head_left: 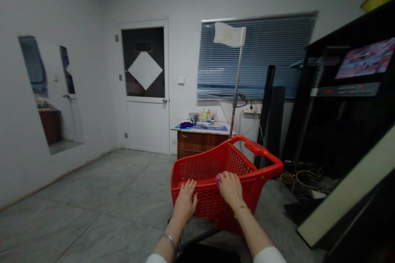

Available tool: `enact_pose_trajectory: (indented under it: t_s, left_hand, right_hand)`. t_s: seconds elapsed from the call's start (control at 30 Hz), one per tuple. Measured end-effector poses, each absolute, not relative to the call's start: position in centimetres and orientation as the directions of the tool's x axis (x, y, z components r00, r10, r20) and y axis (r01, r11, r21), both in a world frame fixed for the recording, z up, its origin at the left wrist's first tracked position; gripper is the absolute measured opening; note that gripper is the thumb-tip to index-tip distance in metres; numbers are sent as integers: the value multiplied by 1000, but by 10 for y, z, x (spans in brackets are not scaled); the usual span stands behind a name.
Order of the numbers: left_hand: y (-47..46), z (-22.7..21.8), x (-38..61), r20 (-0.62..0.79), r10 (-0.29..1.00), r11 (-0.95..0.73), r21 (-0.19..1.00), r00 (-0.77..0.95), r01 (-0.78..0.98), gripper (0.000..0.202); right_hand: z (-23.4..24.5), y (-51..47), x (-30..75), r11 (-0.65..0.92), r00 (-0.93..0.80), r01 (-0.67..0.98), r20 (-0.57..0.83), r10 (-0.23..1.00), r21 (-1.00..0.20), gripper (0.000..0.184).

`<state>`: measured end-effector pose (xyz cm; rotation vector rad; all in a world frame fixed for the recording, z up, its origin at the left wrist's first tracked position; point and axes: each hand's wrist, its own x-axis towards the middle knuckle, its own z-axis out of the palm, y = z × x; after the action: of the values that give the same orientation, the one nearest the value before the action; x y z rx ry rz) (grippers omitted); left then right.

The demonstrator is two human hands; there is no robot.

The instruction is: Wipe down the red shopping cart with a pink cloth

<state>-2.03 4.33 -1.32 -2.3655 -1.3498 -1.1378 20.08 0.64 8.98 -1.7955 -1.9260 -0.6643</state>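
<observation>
A red plastic shopping cart (207, 203) with perforated basket walls stands on the floor before me, its handle to the right. My left hand (185, 202) lies at the near rim of the basket, fingers stretched out and holding nothing. Farther right along that rim, my right hand (230, 188) is closed around a pink cloth (218, 179), pressed near the top edge. Only a small bit of the cloth shows; the fingers and palm hide the rest.
Behind the cart is a brown cabinet (197, 141) with a purple cloth (186, 125) and small bottles on top. A pole with a white flag (230, 34) rises there. Cables (308, 178) and a dark rack with a screen (365, 58) stand right. A white door (148, 125) is at the back.
</observation>
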Motion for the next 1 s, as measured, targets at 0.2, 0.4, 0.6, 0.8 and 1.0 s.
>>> enact_pose_trajectory:
  t_s: [0.2, 0.4, 0.6, 0.8, 1.0]
  left_hand:
    - [44, -17, -20, 696, 660, -580, 236, 281, 780, 54]
    - [42, -13, -15, 693, 668, -578, 254, 271, 775, 52]
    - [44, -15, -16, 702, 662, -578, 255, 263, 776, 52]
    - [39, -7, -12, 688, 683, -571, 290, 247, 768, 50]
    - [38, -6, -11, 681, 694, -564, 311, 234, 765, 49]
  right_hand:
    - [117, -1, 274, -189, 89, 978, 638, 765, 92, 23]
    - [116, -5, 278, -215, 80, 970, 681, 728, 115, 35]
    - [112, -2, 281, -180, 26, 972, 692, 721, 151, 28]
    - [111, -3, 271, -188, 39, 972, 699, 714, 138, 24]
    - [90, 1, 206, -72, 4, 995, 694, 720, 69, 35]
